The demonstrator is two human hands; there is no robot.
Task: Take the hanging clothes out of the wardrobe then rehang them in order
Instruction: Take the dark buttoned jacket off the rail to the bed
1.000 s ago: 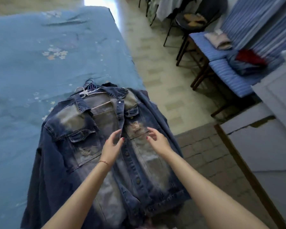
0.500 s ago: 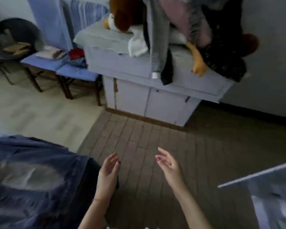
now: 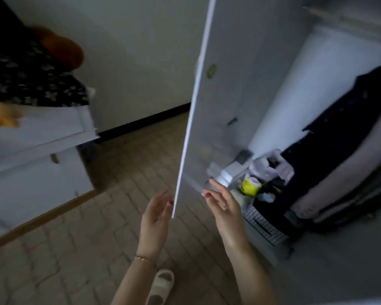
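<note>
Now we raise our left hand [image 3: 155, 213] and right hand [image 3: 223, 206], fingers spread and holding nothing, either side of the white wardrobe door's thin edge [image 3: 193, 111], above the brown brick-patterned floor [image 3: 110, 216].

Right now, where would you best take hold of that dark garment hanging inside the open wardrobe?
Probably high up, by its hanger, out of frame here. The dark hanging garment drapes limp, so its cloth gives no firm hold. Come from the open front, right of the white wardrobe door, with the empty right hand.
</note>
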